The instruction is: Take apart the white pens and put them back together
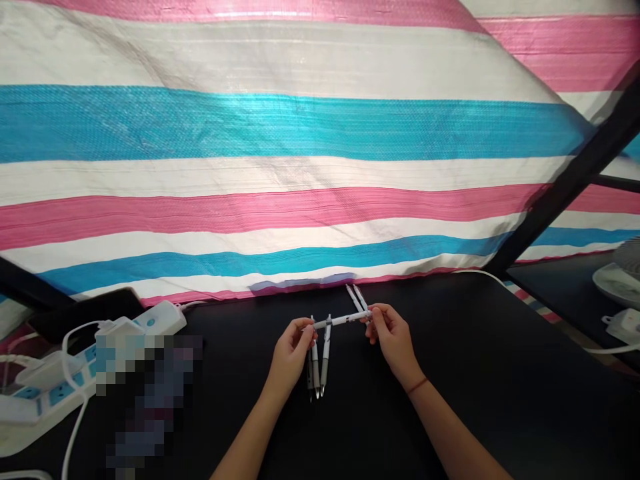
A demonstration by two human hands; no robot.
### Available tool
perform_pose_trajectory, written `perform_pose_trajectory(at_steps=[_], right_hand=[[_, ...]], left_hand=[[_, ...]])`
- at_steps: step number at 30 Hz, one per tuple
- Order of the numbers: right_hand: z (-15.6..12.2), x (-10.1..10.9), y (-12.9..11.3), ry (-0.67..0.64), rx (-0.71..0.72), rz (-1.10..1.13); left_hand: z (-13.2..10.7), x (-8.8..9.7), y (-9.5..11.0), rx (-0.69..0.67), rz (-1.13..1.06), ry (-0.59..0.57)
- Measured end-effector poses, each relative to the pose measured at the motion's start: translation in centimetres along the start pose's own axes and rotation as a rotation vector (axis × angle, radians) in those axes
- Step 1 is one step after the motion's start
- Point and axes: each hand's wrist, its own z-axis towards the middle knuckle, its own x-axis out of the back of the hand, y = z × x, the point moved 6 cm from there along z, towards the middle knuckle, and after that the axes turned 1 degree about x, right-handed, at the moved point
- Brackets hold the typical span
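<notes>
One pen: a white pen (343,320) is held crosswise above the surface (475,373), between both hands.

Left hand: the left hand (290,353) is curled, with its end of the pen pinched between thumb and fingers.

Right hand: the right hand (393,340) is likewise closed, with the opposite end pinched between thumb and fingers.

Step in hand: the pen is being gripped and kept level by both hands.

Other pens: two grey-barrelled pens (323,360) are laid just below the held pen, and two white pen ends (356,298) are seen beyond it.

Surroundings: a striped tarpaulin (300,133) is hung behind the surface; a white power strip (150,320) is placed to the left.
</notes>
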Motion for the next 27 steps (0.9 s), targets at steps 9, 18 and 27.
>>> perform_pose_trajectory(at_steps=[9,18,27], right_hand=[[-0.01,0.39,-0.67,0.03,0.022,-0.094],[-0.18,-0.1,-1.01,-0.01,0.01,-0.06],[-0.17,0.17,-0.78,0.023,0.005,-0.052]], left_hand=[[-0.34,-0.53,0.48,-0.023,0.046,-0.074],[-0.16,-0.21,0.1,-0.013,0.03,-0.015],[-0.61,-0.64,0.89,-0.022,0.08,-0.052]])
